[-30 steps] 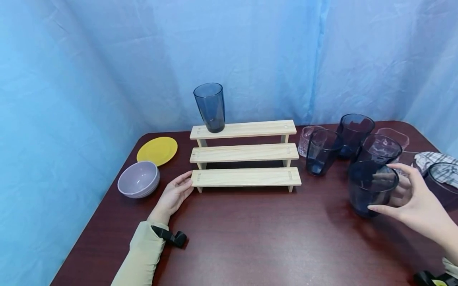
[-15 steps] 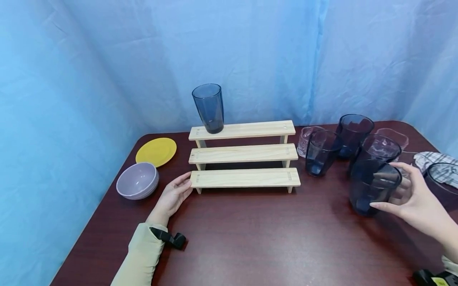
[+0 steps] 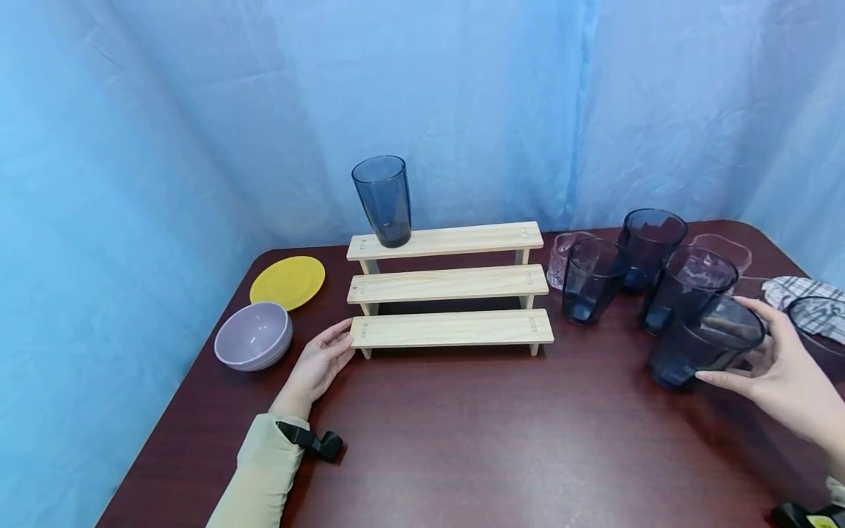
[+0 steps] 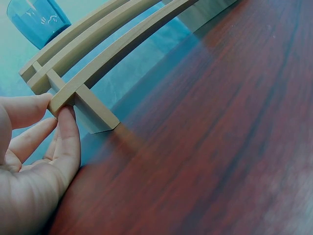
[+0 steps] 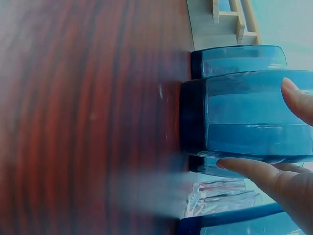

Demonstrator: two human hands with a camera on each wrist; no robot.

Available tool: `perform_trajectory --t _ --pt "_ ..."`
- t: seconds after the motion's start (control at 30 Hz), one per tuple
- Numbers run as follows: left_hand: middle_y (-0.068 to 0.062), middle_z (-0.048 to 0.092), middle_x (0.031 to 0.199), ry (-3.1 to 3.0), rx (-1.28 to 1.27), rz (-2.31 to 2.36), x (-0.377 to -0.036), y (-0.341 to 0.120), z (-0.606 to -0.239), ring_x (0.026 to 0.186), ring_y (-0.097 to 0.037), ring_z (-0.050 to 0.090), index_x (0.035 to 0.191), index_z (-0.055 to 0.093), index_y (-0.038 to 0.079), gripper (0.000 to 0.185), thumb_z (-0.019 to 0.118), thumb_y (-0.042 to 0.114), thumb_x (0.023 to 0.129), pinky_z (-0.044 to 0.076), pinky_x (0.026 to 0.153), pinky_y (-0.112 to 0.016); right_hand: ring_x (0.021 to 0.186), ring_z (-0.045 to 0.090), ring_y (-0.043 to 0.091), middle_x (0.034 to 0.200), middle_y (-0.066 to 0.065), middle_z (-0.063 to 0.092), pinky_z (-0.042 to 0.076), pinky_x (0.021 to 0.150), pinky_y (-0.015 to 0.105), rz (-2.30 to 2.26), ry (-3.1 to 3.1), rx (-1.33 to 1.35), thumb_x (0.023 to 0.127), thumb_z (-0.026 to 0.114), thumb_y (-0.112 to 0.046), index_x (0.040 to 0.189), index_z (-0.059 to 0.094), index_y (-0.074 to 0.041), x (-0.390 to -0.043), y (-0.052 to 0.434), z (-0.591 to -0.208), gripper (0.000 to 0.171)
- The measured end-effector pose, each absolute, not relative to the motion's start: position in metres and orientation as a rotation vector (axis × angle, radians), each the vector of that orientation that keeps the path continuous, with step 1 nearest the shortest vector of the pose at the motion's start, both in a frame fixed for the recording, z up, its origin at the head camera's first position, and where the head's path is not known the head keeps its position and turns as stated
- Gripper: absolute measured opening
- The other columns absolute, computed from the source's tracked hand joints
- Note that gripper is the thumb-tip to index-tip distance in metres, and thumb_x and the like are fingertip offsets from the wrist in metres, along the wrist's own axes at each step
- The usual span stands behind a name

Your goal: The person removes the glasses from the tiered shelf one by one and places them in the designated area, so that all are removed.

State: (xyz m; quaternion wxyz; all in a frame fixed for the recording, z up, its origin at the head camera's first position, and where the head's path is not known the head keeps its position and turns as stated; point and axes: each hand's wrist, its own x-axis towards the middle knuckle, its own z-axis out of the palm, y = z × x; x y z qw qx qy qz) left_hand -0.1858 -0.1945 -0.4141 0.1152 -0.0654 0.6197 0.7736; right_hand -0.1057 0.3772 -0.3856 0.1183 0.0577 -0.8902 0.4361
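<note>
My left hand (image 3: 318, 369) pinches the left end of the lowest shelf on a three-tier wooden stand (image 3: 452, 329). In the left wrist view, its thumb lies over the board's end and the fingers are beneath. At the right, my right hand (image 3: 787, 378) holds a dark blue glass tumbler (image 3: 686, 352) between thumb and fingers. The tumbler leans, its mouth toward the hand and its base close to the tabletop. Another blue tumbler (image 3: 388, 209) stands upright at the left end of the top tier.
Several more blue tumblers (image 3: 590, 286) stand to the right of the stand, with clear ribbed glasses (image 3: 557, 264) among them. A checked cloth (image 3: 802, 297) lies at the far right. On the left are a yellow plate (image 3: 287, 282) and a lilac bowl (image 3: 254, 337).
The tumbler in my right hand has tipped, its mouth swinging rightward with the hand. My left hand keeps its hold on the stand.
</note>
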Motion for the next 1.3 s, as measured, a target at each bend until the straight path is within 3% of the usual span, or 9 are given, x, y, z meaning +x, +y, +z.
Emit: perform_trajectory --t 0.17,0.63,0.77,0.93,1.0,1.1,1.17,1.2,1.3 --pt "0.006 0.057 0.099 1.810 -0.195 2.272 -0.186 -0.194 -0.414 0.088 -0.001 0.060 0.147 0.027 0.000 0.052 0.043 -0.002 0.098 0.049 0.079 -0.015 0.088 0.040 -0.022 0.113 -0.028 0.031 0.048 0.057 0.010 1.279 -2.606 0.132 0.070 0.071 0.019 0.149 0.003 -0.032 -0.105 0.379 -0.387 0.116" --pt "0.004 0.057 0.099 1.784 -0.202 2.299 -0.186 -0.193 -0.413 0.088 -0.002 0.060 0.147 0.027 0.000 0.053 0.045 -0.002 0.097 0.049 0.081 -0.016 0.091 0.041 -0.024 0.110 -0.030 0.037 0.044 0.062 0.005 1.265 -2.582 0.171 0.070 0.070 0.020 0.150 0.003 -0.030 -0.104 0.381 -0.389 0.116" --pt "0.005 0.057 0.098 1.791 -0.186 2.300 -0.185 -0.193 -0.414 0.088 -0.002 0.060 0.147 0.026 -0.001 0.054 0.044 -0.002 0.097 0.049 0.080 -0.015 0.092 0.039 -0.025 0.111 -0.028 0.036 0.043 0.063 0.003 1.274 -2.597 0.134 0.072 0.073 0.012 0.150 0.001 -0.032 -0.106 0.388 -0.399 0.115" --pt "0.008 0.059 0.097 1.791 -0.145 2.300 -0.186 -0.194 -0.417 0.088 -0.001 0.060 0.147 0.024 -0.003 0.054 0.042 -0.004 0.097 0.048 0.080 -0.015 0.101 0.039 -0.022 0.123 -0.003 0.039 0.040 0.064 0.002 1.219 -2.659 0.006 0.077 0.078 -0.010 0.148 -0.004 -0.039 -0.113 0.407 -0.423 0.112" --pt "0.008 0.059 0.097 1.794 -0.133 2.299 -0.186 -0.195 -0.418 0.089 -0.001 0.060 0.147 0.023 -0.004 0.054 0.043 -0.004 0.097 0.048 0.080 -0.015 0.113 0.041 -0.015 0.129 0.008 0.039 0.041 0.064 0.002 1.237 -2.662 -0.018 0.078 0.078 -0.014 0.148 -0.005 -0.040 -0.115 0.414 -0.430 0.112" --pt "0.008 0.059 0.099 1.803 -0.135 2.295 -0.186 -0.195 -0.418 0.089 0.000 0.060 0.147 0.024 -0.003 0.054 0.044 -0.003 0.097 0.048 0.081 -0.015 0.122 0.040 -0.007 0.130 0.000 0.042 0.042 0.066 0.002 1.255 -2.647 -0.053 0.077 0.079 -0.016 0.148 -0.004 -0.040 -0.117 0.422 -0.438 0.113" --pt "0.007 0.059 0.100 1.807 -0.141 2.297 -0.186 -0.195 -0.418 0.090 -0.001 0.060 0.147 0.025 -0.003 0.054 0.045 -0.002 0.097 0.048 0.081 -0.015 0.132 0.038 0.008 0.131 -0.007 0.042 0.041 0.068 0.001 1.289 -2.625 -0.059 0.076 0.079 -0.014 0.149 -0.003 -0.040 -0.117 0.425 -0.439 0.113" --pt "0.007 0.058 0.100 1.807 -0.140 2.294 -0.185 -0.195 -0.418 0.090 0.000 0.060 0.148 0.025 -0.002 0.054 0.045 -0.001 0.097 0.048 0.081 -0.015 0.131 0.037 0.004 0.126 -0.014 0.041 0.041 0.070 0.000 1.280 -2.617 -0.070 0.076 0.079 -0.013 0.149 -0.002 -0.040 -0.117 0.426 -0.440 0.113" --pt "0.007 0.059 0.101 1.803 -0.146 2.298 -0.185 -0.195 -0.417 0.090 -0.001 0.060 0.147 0.025 -0.002 0.054 0.045 -0.001 0.097 0.048 0.081 -0.016 0.136 0.033 0.012 0.127 -0.016 0.042 0.038 0.079 -0.001 1.306 -2.579 -0.055 0.076 0.079 -0.008 0.150 0.000 -0.038 -0.119 0.428 -0.440 0.112"
